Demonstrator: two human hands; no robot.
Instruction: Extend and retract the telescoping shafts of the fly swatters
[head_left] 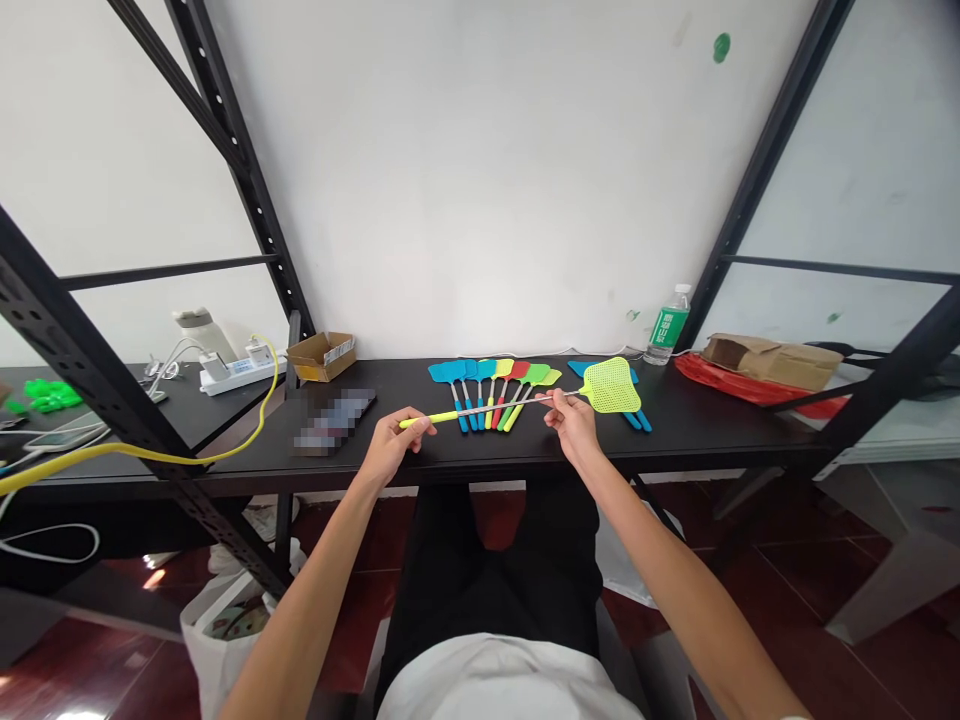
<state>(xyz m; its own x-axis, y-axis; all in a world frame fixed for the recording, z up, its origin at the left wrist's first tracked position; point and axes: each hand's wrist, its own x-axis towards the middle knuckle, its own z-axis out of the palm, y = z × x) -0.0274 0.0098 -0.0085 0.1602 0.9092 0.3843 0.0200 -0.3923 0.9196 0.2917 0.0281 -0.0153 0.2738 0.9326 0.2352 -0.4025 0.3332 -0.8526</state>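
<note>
A yellow-green fly swatter (609,386) with its metal rod drawn out long lies sideways between my hands, held above the table. My left hand (395,440) is closed round its yellow handle at the left end. The fingers of my right hand (572,420) pinch the rod just below the mesh head. Behind the rod, a row of shorter fly swatters (480,372) in blue, yellow, red and green rests on the table with handles toward me. Some blue fly swatters (637,417) lie at the right, partly hidden by the yellow-green head.
On the black table (420,470) stand an open cardboard box (322,357) and a water bottle (667,328). A blurred flat item (336,424) lies at left. Black metal posts (232,150) frame both sides. A yellow cable (247,440) hangs at left; a brown paper package (772,362) sits right.
</note>
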